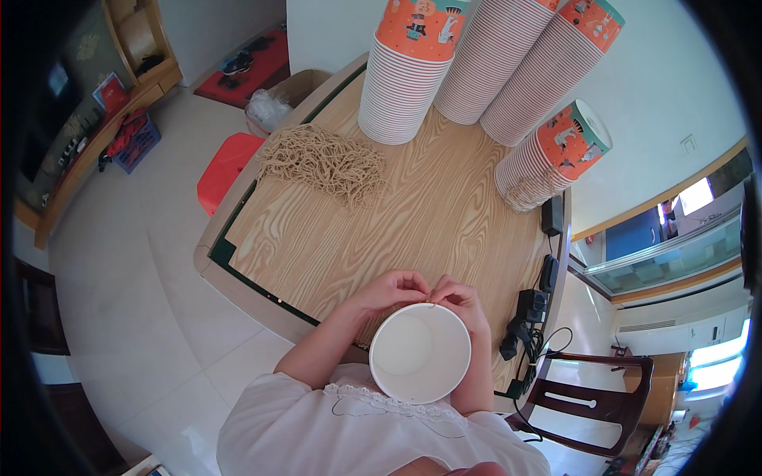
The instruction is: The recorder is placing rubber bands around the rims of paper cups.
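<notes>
A white paper bucket (421, 353) rests against my chest at the table's near edge, its open mouth facing up and its inside bare. At its far rim my left hand (394, 290) and my right hand (462, 301) meet, both closed in a pinch. Between the fingertips a small bit of brown twine (432, 302) shows at the rim; most of it is hidden. Farther off, a loose heap of tan twine cords (325, 163) lies on the wood-grain table (373, 230). A short stack of printed buckets (548, 155) at the right has twine loops hanging from its side.
Tall stacks of orange-printed paper buckets (406, 87) stand at the table's back. Black power adapters and cables (530, 305) run along the right edge. A dark wooden chair (595, 401) stands at the right, a red stool (226, 170) and a cardboard box (302, 86) beyond the left edge.
</notes>
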The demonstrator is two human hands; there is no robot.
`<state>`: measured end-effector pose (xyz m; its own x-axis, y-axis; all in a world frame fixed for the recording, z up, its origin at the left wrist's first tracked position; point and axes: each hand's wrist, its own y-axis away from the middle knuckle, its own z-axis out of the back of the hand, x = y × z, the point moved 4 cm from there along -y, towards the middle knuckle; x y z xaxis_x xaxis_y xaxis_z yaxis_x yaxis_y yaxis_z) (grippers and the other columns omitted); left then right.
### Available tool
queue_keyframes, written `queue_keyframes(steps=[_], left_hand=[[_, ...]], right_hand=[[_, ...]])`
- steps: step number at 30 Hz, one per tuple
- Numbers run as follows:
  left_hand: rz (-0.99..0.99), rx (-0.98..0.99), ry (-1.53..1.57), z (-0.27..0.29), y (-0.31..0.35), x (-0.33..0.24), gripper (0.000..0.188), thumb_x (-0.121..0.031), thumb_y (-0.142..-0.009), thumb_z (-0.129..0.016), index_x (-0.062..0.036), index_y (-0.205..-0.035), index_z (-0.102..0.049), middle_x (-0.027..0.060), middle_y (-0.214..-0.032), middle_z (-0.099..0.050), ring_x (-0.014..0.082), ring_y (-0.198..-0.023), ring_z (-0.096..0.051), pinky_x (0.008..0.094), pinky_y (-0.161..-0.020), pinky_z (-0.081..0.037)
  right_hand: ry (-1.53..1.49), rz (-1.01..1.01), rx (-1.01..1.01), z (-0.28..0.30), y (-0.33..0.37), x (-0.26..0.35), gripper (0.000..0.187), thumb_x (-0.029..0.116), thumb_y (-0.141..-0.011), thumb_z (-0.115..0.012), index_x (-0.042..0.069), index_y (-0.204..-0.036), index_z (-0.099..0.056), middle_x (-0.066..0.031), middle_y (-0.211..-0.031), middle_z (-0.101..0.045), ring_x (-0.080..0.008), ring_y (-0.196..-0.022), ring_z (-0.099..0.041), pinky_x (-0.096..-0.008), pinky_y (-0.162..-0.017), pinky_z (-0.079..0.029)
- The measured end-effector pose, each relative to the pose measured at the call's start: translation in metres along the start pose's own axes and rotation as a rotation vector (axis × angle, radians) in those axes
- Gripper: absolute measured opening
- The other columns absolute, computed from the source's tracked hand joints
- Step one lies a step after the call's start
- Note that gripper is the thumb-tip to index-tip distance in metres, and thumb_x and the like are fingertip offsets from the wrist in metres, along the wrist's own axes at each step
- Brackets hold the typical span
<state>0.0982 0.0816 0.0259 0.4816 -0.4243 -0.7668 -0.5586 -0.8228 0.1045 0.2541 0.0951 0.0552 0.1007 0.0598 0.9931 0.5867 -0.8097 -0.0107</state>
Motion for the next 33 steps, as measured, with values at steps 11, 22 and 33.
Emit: queue_keyframes(steps=[11, 22, 33], left_hand=[[0.015, 0.055, -0.111, 0.001, -0.001, 0.001, 0.016, -0.006, -0.081, -0.063, -0.0016, -0.096, -0.062, 0.0034, -0.089, -0.062, 0.0096, -0.083, -0.058, 0.0225, -0.074, -0.047], [0.053, -0.016, -0.099, 0.006, -0.005, 0.006, 0.012, -0.009, -0.082, -0.062, -0.0025, -0.092, -0.063, 0.002, -0.083, -0.063, 0.0088, -0.074, -0.059, 0.0214, -0.064, -0.047], [0.05, -0.048, -0.156, 0.013, 0.004, 0.002, 0.013, -0.009, -0.082, -0.062, -0.0031, -0.093, -0.064, 0.0005, -0.082, -0.063, 0.0065, -0.074, -0.057, 0.0191, -0.063, -0.044]], right_hand=[[-0.013, -0.017, -0.014, 0.001, 0.0, -0.002, 0.007, -0.002, -0.077, -0.065, 0.003, -0.081, -0.066, -0.003, -0.082, -0.055, -0.0111, -0.075, -0.053, -0.0206, -0.064, -0.041], [0.067, -0.008, 0.038, -0.001, -0.002, -0.003, 0.009, 0.002, -0.076, -0.067, 0.005, -0.085, -0.068, -0.0031, -0.082, -0.057, -0.0125, -0.078, -0.054, -0.0227, -0.069, -0.041], [0.03, 0.028, 0.027, 0.001, -0.001, 0.0, 0.008, 0.001, -0.077, -0.066, 0.005, -0.084, -0.067, -0.0038, -0.082, -0.058, -0.014, -0.08, -0.055, -0.0247, -0.072, -0.042]])
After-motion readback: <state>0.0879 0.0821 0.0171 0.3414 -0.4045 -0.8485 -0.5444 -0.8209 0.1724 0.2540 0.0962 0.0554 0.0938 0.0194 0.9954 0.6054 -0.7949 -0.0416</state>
